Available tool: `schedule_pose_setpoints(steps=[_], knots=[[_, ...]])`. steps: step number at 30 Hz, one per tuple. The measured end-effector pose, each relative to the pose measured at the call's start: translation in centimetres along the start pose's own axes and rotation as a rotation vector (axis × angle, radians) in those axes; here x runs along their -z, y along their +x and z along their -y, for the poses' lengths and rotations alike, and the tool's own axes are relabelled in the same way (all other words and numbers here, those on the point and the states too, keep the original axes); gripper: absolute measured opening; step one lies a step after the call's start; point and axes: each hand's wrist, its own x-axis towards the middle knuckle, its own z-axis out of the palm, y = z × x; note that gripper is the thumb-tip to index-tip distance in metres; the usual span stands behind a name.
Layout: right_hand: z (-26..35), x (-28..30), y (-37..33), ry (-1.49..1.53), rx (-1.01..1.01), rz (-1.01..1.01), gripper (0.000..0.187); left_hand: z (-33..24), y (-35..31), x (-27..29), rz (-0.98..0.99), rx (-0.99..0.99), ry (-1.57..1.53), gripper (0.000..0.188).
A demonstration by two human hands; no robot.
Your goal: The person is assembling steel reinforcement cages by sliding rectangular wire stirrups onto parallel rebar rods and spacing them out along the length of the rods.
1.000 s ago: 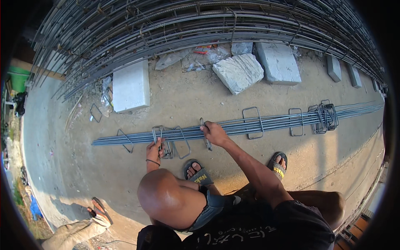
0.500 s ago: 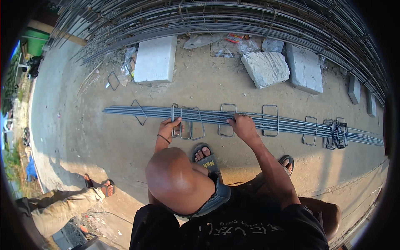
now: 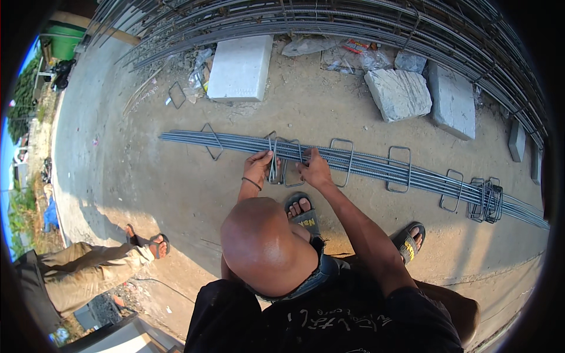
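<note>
A long bundle of ribbed steel bars (image 3: 365, 161) lies across the ground in front of me, threaded through several bent-wire stirrups. My left hand (image 3: 258, 167) is closed on stirrups (image 3: 272, 170) on the near side of the bundle, its thumb and fingers pinching them. Just to the right, my right hand (image 3: 316, 169) has its fingers bent round the side of another stirrup (image 3: 284, 170) at the bars; its fingertips are partly hidden. Farther right, single stirrups (image 3: 400, 147) stand spaced along the bars, and a tight cluster of stirrups (image 3: 486, 200) sits near the right end.
Pale blocks (image 3: 240, 70) and a rough stone chunk (image 3: 398, 94) lie beyond the bundle, before a large stack of rebar (image 3: 353, 20). One loose stirrup (image 3: 176, 94) rests at the far left. Another person's legs (image 3: 100, 267) are at lower left.
My right hand has moved left along the bars, closer to my left hand. The stirrups by my left hand are bunched closer together. The whole view has shifted slightly.
</note>
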Motion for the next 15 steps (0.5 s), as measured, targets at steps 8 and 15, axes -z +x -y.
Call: schedule_pose_setpoints(steps=[8,15], knots=[[-1.0,0.6,0.6,-0.038,0.053,-0.068,0.023,-0.6,0.6,-0.7,-0.004,0.037,0.196,0.018],[-1.7,1.2,-0.4,-0.252,0.185,-0.118,0.023,-0.4,0.6,-0.9,-0.038,0.024,0.156,0.014]])
